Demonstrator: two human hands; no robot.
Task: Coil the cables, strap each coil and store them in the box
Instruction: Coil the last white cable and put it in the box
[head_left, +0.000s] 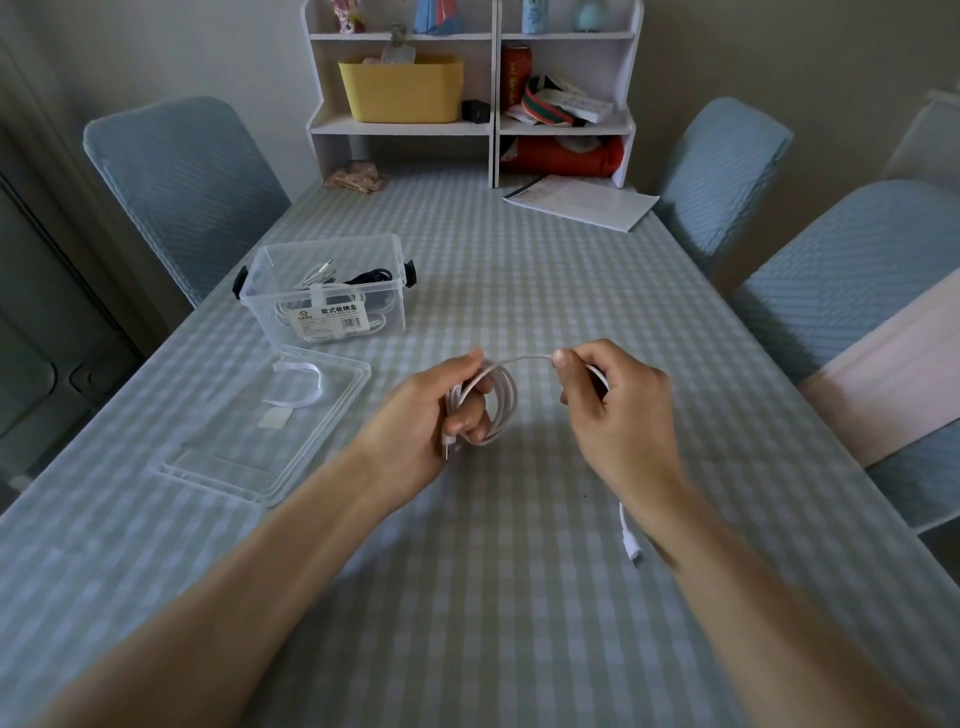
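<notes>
My left hand (431, 410) grips a coil of white cable (501, 402) above the middle of the table, fingers curled through the loops. My right hand (610, 395) pinches the cable's free run just right of the coil. The loose end with its white plug (631, 540) hangs below my right wrist. A clear plastic box (270, 270) stands to the back left, holding a strapped white coil and a black cable. Its clear lid (291, 467) lies in front of it, with a white strap (306, 387) resting on top.
A checked cloth covers the table (493, 597). White shelves (493, 130) with a yellow bin stand at the far end, with papers (582, 200) and a crumpled wrapper (358, 176) before them. Blue-covered chairs (187, 182) flank both sides.
</notes>
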